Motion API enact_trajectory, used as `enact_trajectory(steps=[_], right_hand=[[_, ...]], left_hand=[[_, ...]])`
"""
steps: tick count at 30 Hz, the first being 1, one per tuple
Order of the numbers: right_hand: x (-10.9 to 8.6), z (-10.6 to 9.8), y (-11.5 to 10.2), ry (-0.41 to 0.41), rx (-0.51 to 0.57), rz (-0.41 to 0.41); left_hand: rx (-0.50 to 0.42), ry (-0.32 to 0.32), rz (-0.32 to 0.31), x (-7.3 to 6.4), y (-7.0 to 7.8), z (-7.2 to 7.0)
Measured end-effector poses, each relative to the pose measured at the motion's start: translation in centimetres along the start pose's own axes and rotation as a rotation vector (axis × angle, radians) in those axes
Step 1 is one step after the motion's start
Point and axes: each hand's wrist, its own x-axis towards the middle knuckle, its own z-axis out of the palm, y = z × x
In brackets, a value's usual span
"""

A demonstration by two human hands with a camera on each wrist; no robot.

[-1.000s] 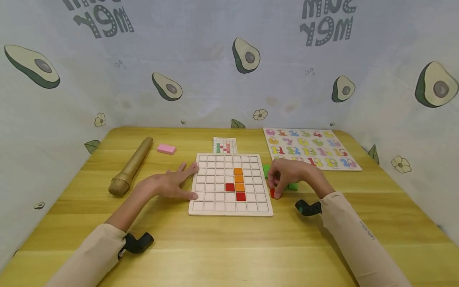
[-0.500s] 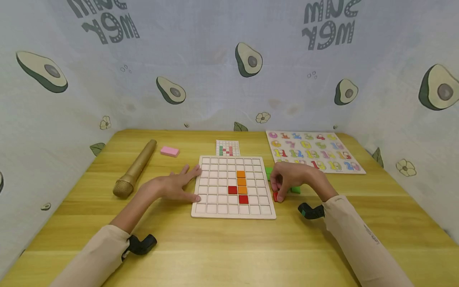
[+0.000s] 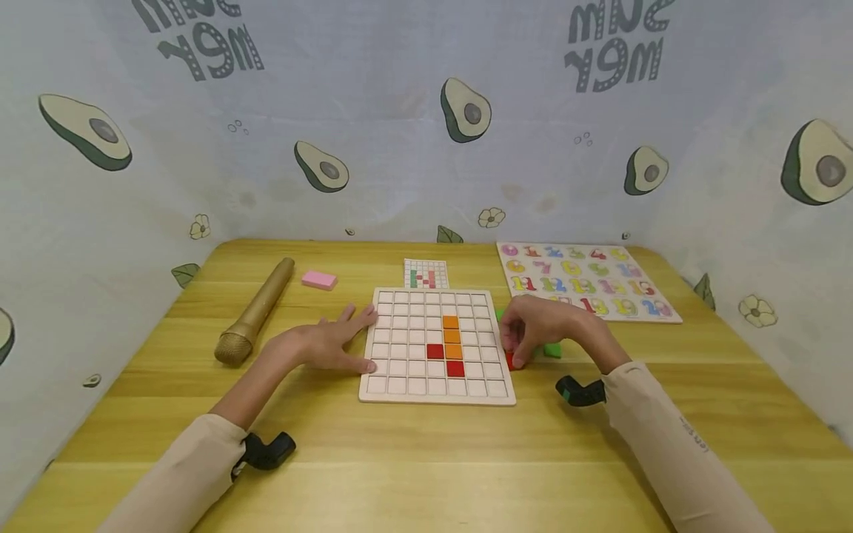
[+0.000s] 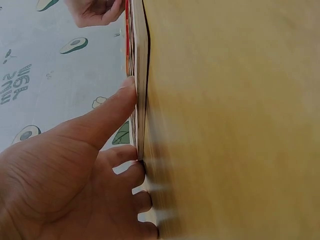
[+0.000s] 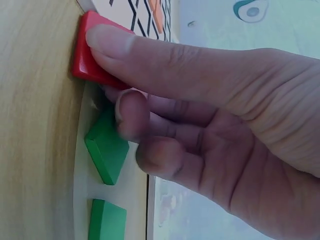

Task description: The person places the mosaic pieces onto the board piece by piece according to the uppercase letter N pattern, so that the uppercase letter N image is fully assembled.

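Note:
A white square grid board (image 3: pixel 393 386) lies mid-table, bearing several orange tiles (image 3: pixel 452 336) in a column and red squares (image 3: pixel 435 352) beside and below them. My left hand (image 3: pixel 326 346) rests at its left edge, fingers spread; in the left wrist view the thumb (image 4: pixel 112 112) touches the board's rim. Off the board's right edge, my right hand (image 3: pixel 543 320) pinches a loose red tile (image 5: pixel 82 65) on the table. Its thumb lies over the tile, as the right wrist view shows; the forefinger is mostly hidden. Close by are green tiles (image 5: pixel 110 145), partly covered by the hand in the head view.
Behind the board lies a small pattern card (image 3: pixel 426 274) with coloured squares. A number puzzle board (image 3: pixel 586 281) is at the back right, partly behind my right hand. To the left are a gold microphone (image 3: pixel 256 311) and a pink block (image 3: pixel 319 280).
The head view has shifted, so the scene sits slightly further right. Both hands keep nearly the same places, the left at the board's edge and the right on the red tile.

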Motion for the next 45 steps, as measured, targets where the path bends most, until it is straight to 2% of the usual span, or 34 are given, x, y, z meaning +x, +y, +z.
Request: enact_trajectory(steps=[4,8,14,23,30,35,40,45], right_hand=[[-0.1,-0.3,0.2,0.017,0.048,-0.031],[-0.2,-0.5,0.4,0.030,0.099,-0.082],[-0.2,-0.4,0.8,0.042,0.126,-0.164],[0.1,-0.2,0.5,0.073,0.182,-0.163],[0.4,0.1,0.1,0.122,0.200,-0.217],[0.7,0.4,-0.2,0.142,0.214,-0.221],[0.9,0.8,-0.2,0.160,0.189,-0.222],[1.6,1.1,-0.5,0.165,0.182,-0.272]], left_hand=[[-0.003,0.017,0.003,0.3,-0.4,0.1],[-0.012,0.013,0.009,0.4,-0.2,0.1],[-0.007,0.010,-0.016,0.1,0.4,0.0],[-0.008,0.011,-0.024,0.1,0.6,0.1],[-0.005,0.015,-0.023,0.1,0.6,0.0],[-0.019,0.014,-0.019,-0.1,0.4,0.2],[-0.023,0.004,-0.008,-0.4,0.6,0.2],[-0.005,0.015,-0.020,-0.4,0.7,0.0]])
